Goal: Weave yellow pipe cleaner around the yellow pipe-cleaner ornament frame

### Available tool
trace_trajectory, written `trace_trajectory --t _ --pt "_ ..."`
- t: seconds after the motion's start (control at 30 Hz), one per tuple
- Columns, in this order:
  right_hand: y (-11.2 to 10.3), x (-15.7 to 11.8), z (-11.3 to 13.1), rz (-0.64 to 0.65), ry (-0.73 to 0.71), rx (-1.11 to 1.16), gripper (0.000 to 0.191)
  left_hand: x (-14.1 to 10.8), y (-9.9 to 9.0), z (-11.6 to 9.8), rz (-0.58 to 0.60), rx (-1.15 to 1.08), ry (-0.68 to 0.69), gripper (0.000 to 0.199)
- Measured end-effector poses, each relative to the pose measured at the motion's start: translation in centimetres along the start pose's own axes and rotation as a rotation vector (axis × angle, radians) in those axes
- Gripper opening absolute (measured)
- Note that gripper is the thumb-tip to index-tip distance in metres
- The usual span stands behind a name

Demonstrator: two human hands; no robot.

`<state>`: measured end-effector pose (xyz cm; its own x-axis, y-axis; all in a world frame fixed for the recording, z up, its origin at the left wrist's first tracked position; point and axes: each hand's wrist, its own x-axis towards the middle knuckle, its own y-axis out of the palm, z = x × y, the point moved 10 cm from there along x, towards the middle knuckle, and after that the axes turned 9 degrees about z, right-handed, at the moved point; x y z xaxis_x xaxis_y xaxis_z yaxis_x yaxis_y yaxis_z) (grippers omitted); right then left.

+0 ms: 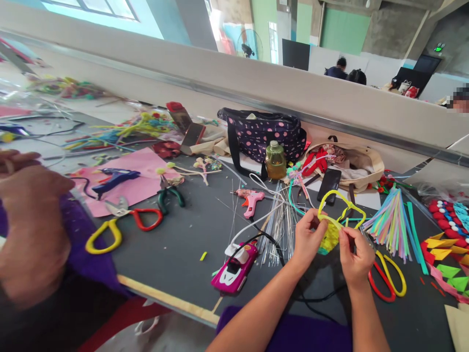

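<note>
My left hand [307, 235] is closed on a yellow pipe-cleaner piece [331, 238], pinching a strip of it between thumb and fingertips. The fingers of my right hand [356, 255] pinch the other end of that strip. Two bent yellow loops rise above my hands, and a thick fuzzy yellow body with a bit of teal at its base hangs between them. Scissors with red and yellow handles [386, 276] lie just right of my right hand, their blades partly hidden behind it. Behind the piece is a dark phone [329, 186] on the table.
Left of my arms lie a pink glue gun [252, 199], thin wires [280, 225] and a magenta car-shaped device [236, 269] with cables. Pastel pipe cleaners [392, 222] fan out at right. A co-worker's arm [29, 230] reaches in at far left, near other scissors [106, 237] and a blue glue gun [113, 181].
</note>
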<state>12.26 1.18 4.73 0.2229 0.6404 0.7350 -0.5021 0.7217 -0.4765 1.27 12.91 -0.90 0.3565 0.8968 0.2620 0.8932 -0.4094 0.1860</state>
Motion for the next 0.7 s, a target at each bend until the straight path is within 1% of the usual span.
trace_trajectory --t 0.1,0.3,0.4,0.5,0.6,0.7 --pt "0.2 -0.2 0.7 0.012 -0.029 0.028 0.008 0.0 0.1 0.0 0.005 -0.024 -0.003 0.007" --pt "1.2 -0.1 2.9 0.094 -0.122 0.092 0.015 0.0 -0.1 -0.8 -0.01 -0.097 0.011 0.006" --pt "1.7 -0.1 3.4 0.128 -0.149 0.09 0.017 0.0 -0.2 -0.9 -0.021 -0.124 0.013 0.003" --pt "1.8 -0.1 2.9 0.139 -0.131 0.061 0.016 0.0 -0.4 -0.3 -0.033 -0.17 -0.02 0.004" --pt "1.7 0.0 1.8 0.131 -0.088 0.018 0.013 -0.1 -0.3 0.4 -0.028 -0.234 -0.078 0.007" --pt "1.8 0.0 0.8 0.14 -0.048 -0.059 0.011 -0.1 -0.2 0.7 -0.028 -0.294 -0.117 0.011"
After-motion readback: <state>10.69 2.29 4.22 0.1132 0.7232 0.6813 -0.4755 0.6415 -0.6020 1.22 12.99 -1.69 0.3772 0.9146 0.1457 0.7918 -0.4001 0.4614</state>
